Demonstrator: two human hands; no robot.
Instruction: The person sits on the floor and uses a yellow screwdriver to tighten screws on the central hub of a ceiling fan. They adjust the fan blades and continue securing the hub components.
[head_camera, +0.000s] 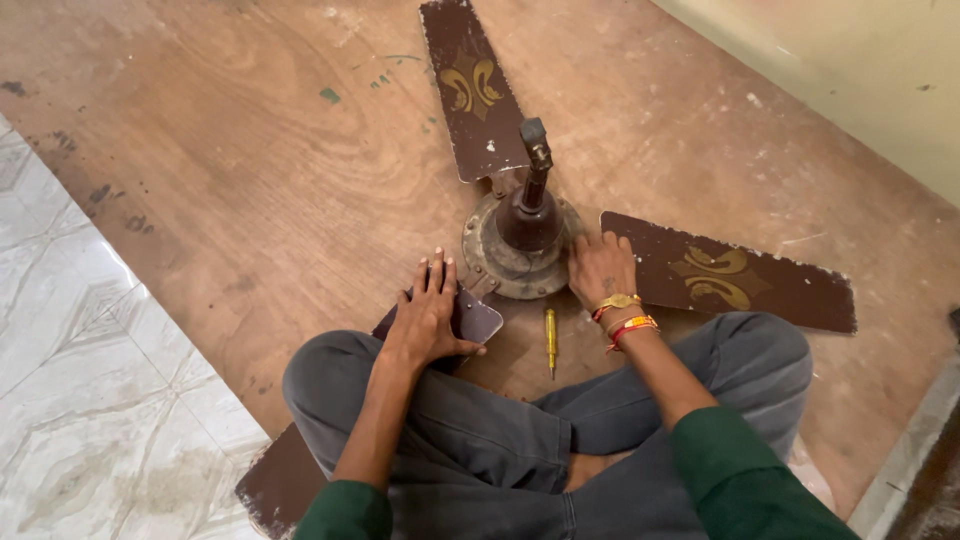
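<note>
Head view, one item: ceiling fan (520, 240), laid flat on a worn brown plywood board (250, 180), stem upward.

Motor housing (500, 262): round, dull metal, rusted and scuffed; taken here as the landmark. From its middle rises a dark brown bell-shaped cover with a short rod (536, 160), long axis leaning slightly away from the person.

Blades, three, flat, long, dark brown with chipped paint. Far blade (470, 90) runs from the housing toward the top of the picture, gold scroll ornament on it. Right blade (740, 275) runs from the housing toward the right, slightly downward, same ornament. Near blade (455, 318) runs toward the lower left, passing under the person's crossed legs in grey trousers (480, 440); its tip shows again at the lower left.

Left hand (430, 315): fingers spread, palm flat on the near blade just beside the housing, gripping nothing.

Right hand (600, 268): fingers bent, pressed on the root of the right blade, touching the housing rim; bracelets on the wrist. Hands well apart, housing between them.

Screwdriver (550, 340): yellow handle, lying on the board just nearer than the housing, long axis pointing toward the person.

Left of the board: pale patterned floor tiles (70, 350).
</note>
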